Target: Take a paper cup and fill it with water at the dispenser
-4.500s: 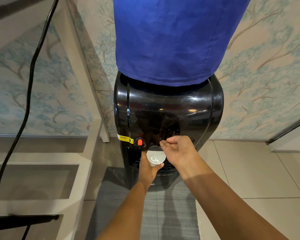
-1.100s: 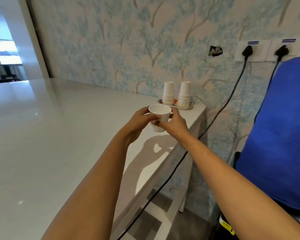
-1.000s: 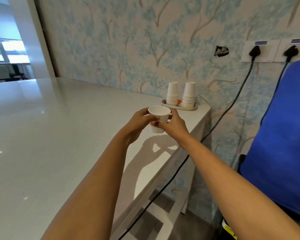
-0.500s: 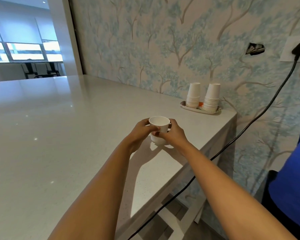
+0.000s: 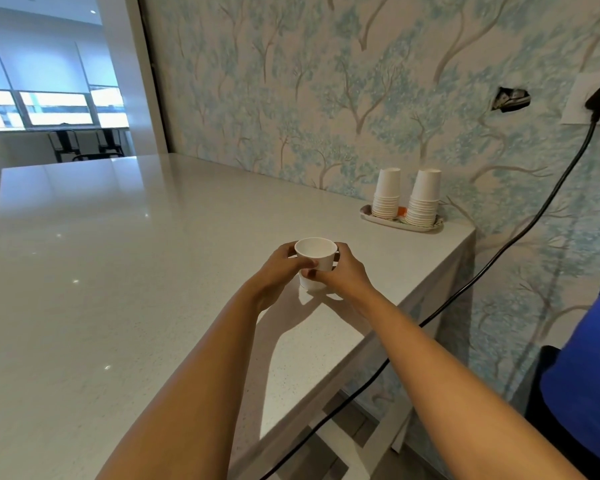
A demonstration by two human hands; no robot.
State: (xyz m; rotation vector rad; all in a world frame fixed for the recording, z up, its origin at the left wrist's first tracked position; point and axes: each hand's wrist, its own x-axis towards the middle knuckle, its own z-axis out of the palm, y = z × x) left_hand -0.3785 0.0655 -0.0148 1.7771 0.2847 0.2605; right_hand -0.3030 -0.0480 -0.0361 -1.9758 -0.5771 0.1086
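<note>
1. The paper cup (image 5: pixel 316 261) stands upright on the white counter (image 5: pixel 118 271), mouth open upward, between the 2 hands.
2. The left hand (image 5: pixel 278 271) curls around the cup's left side, fingers bent and touching its wall, thumb reaching across the near face.
3. The right hand (image 5: pixel 343 275) wraps the cup's right side the same way, its thumb meeting the near face just below the left thumb.
4. What the cup holds cannot be told from this angle.
5. Beyond the hands and to their right, near the wall, a small tray (image 5: pixel 400 225) carries 2 stacks of upturned cups (image 5: pixel 407 199), side by side.
6. Further right of the hands, a black cable (image 5: pixel 499 251) drops from a wall socket (image 5: pixel 593 102) and passes below the counter's edge.
7. At the far right, nearer than the hands, a blue cover (image 5: pixel 586 358) fills the frame's edge.
8. Both forearms reach forward from the lower frame, converging at the cup.
</note>
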